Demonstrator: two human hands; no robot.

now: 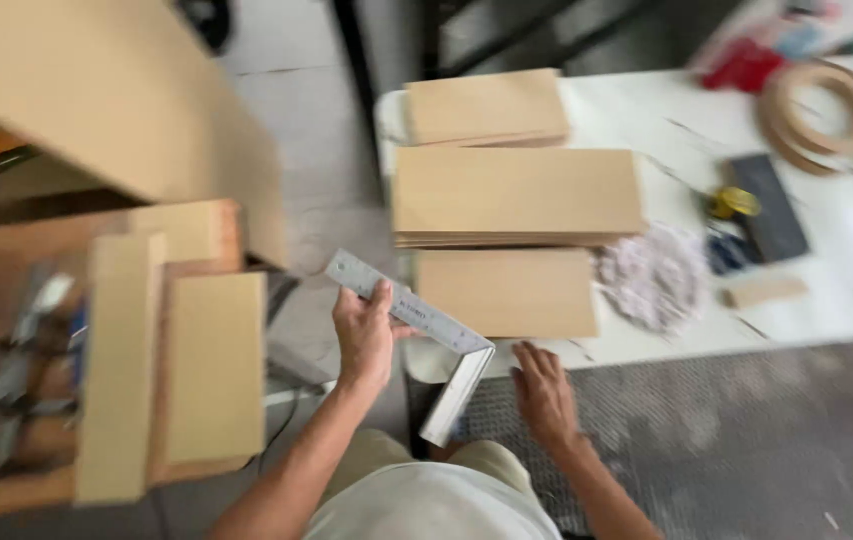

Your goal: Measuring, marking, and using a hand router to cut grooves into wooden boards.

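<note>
Left hand (365, 338) is clamped around the blade of the grey metal try square with an engraved scale (417, 330): thumb on top, fingers wrapped underneath. I read that grip as carrying, not measuring. The square is in mid-air at the near corner of the white worktable (847, 240), blade slanting up to the left, stock hanging down toward my lap. It touches no board.

Right hand (545, 392) lies flat, fingers loosely spread and empty, on the table's near edge just below the nearest flat tan fibreboard rectangle (507, 292). Looks like bracing.

The square's blade is thin, bright and ruled along one edge. The stock is thicker and pale. Motion blur hides finer detail.

More tan boards lie beyond, a wide stack (517, 195) and a smaller one (485, 106). A crumpled whitish rag (655, 278) sits right of the near board. Further right are a dark flat block (769, 205) and fibreboard rings (825, 112). More tan panels (215, 370) rest on a bench to my left.
</note>
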